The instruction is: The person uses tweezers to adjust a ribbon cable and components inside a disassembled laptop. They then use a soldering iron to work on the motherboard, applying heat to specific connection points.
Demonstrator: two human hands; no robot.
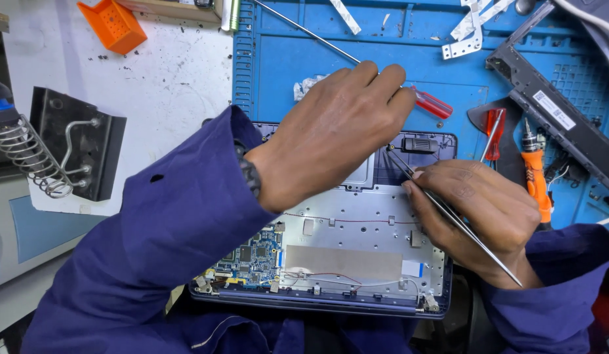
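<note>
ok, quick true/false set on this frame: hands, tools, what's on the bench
1. The right hand holds tweezers. True.
2. The left hand rests flat on the white bench. False: it is raised over the opened laptop, at a red-handled screwdriver.
3. The laptop's circuit board is exposed. True.
4. The mat under the tools is green. False: it is blue.
5. A soldering iron stand with a coil sits on the person's left. True.
6. The orange tray lies on the laptop. False: it sits on the white bench, far corner.
</note>
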